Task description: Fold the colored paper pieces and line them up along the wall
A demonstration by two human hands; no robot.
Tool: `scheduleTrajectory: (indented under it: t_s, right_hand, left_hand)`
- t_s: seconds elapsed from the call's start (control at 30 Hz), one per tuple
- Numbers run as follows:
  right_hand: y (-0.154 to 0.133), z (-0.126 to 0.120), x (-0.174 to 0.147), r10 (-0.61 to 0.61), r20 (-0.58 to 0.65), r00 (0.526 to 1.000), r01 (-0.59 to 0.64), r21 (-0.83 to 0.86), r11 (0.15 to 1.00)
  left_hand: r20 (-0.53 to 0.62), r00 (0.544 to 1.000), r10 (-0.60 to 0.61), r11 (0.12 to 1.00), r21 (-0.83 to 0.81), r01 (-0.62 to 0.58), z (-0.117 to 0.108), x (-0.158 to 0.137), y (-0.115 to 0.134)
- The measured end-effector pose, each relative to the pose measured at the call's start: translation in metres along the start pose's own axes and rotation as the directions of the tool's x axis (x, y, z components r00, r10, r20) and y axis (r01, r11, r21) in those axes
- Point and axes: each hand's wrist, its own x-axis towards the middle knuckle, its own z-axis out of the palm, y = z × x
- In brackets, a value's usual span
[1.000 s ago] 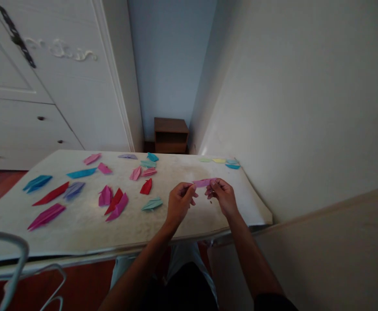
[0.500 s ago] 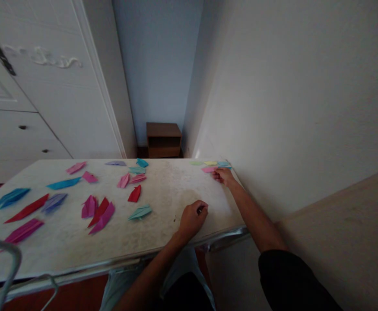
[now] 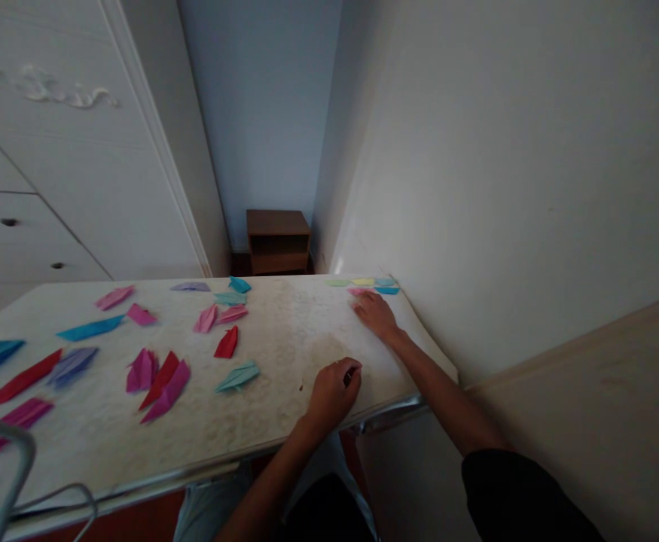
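Note:
My right hand reaches to the far right of the table, its fingers stretched out over a pink folded paper piece that they partly cover. Just behind that piece lie a green paper piece, a yellow one and a light blue one. A darker blue piece is right of the pink one. My left hand rests near the front edge, fingers curled towards the thumb with a gap showing between them and nothing visible inside.
Several folded paper pieces, including a red one and a teal one, lie spread across the left of the white table. A grey metal tube stands front left. A wall borders the right side; a brown cabinet stands beyond.
My right hand has shifted slightly left and its fingers have spread from a pinch on the pink paper piece. The left hand stays in nearly the same place. The view has turned a little right.

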Motion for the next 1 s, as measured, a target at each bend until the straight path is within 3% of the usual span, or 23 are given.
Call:
scheduleTrajectory:
  t_s: [0.3, 0.7, 0.83, 1.0]
  right_hand:
    - [0.001, 0.016, -0.001, -0.067, -0.022, 0.997, 0.061, -0.224, 0.973]
    - [0.014, 0.023, 0.001, -0.186, -0.122, 0.975, 0.153, -0.240, 0.959]
    - [0.026, 0.022, 0.002, -0.152, -0.221, 0.963, 0.098, -0.237, 0.967]
    - [0.057, 0.018, 0.008, 0.000, -0.266, 0.964, -0.083, -0.304, 0.949]
  left_hand:
    - [0.055, 0.998, 0.019, 0.999, 0.040, -0.022, -0.001, -0.004, -0.002]
    - [0.103, 0.994, 0.020, 0.996, 0.080, -0.028, -0.002, -0.005, 0.001]
    - [0.111, 0.994, 0.013, 0.995, 0.094, -0.023, -0.002, -0.005, 0.001]
    - [0.118, 0.993, 0.005, 0.995, 0.096, -0.016, -0.002, -0.005, 0.000]
